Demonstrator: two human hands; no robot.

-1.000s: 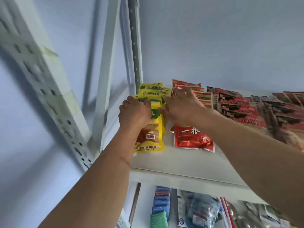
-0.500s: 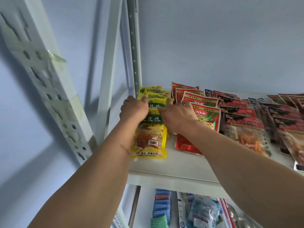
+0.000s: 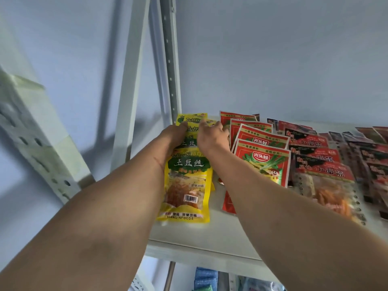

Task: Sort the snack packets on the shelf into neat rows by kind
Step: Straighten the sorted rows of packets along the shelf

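Note:
A row of overlapping yellow packets (image 3: 186, 185) runs front to back at the left end of the white shelf (image 3: 201, 247). My left hand (image 3: 173, 137) lies on the left side of this row, fingers stretched toward the back packets. My right hand (image 3: 212, 136) touches the row's right side, fingers spread over the rear yellow packets. To the right lies a row of red packets with a green picture (image 3: 262, 157); my right forearm hides its front part. Further right is a row of dark red packets with clear windows (image 3: 324, 177).
More dark packets (image 3: 375, 164) fill the shelf's right end. A perforated metal upright (image 3: 170, 64) stands behind the yellow row, with another slotted post (image 3: 37, 143) at near left. The wall is close behind. Blue and green sponges (image 3: 204, 279) sit on the shelf below.
Both hands have slid further back along the yellow row, and their fingers have stretched out. The front yellow packet and the red packets now show more fully.

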